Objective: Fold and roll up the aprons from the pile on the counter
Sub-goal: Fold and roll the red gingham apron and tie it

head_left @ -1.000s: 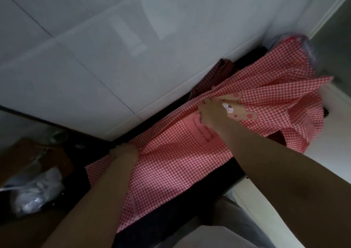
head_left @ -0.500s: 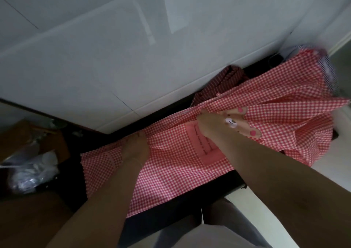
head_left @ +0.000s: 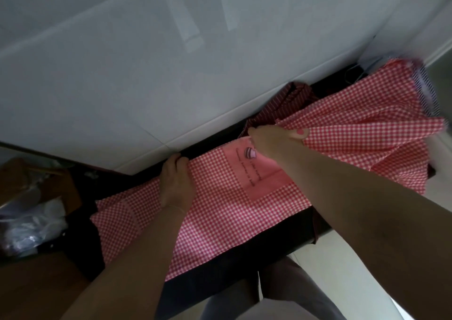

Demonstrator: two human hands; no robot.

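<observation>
Apron (head_left: pixel 220 212), red-and-white gingham, spread across the dark worktop (head_left: pixel 195 292), long axis running from lower left up to upper right, roughly along the wall. Near edge hanging just over the worktop's front edge. Lower-left end lying flat with a small folded corner; upper-right end lifted and bunched into deep fanned pleats, pointing up toward the right corner. Plain pink patch pocket (head_left: pixel 256 172) set near the middle, printed with a small striped cupcake and lines of dark script too small to read, its long side tilted with the cloth.

Left hand (head_left: pixel 175 185) down on the far edge of the apron, close to the white tiled wall (head_left: pixel 122 74), fingertips curled over the cloth edge, gripping it there. Right hand (head_left: pixel 274 139) at the top edge of the pocket, fingers clenched round a gathered fold of gingham, thumb with a pink-painted nail stretched out along the pleats. Both forearms reaching in from the bottom of the view, bare.

Behind the right hand, a dark maroon striped cloth (head_left: pixel 288 99) heaped against the wall, partly covered by the lifted gingham. At far right, a blue-striped white cloth (head_left: pixel 425 84), blurred, at the raised end. Off to the left, a crumpled clear plastic bag (head_left: pixel 31 226) beside something brown, dim and hard to make out.
</observation>
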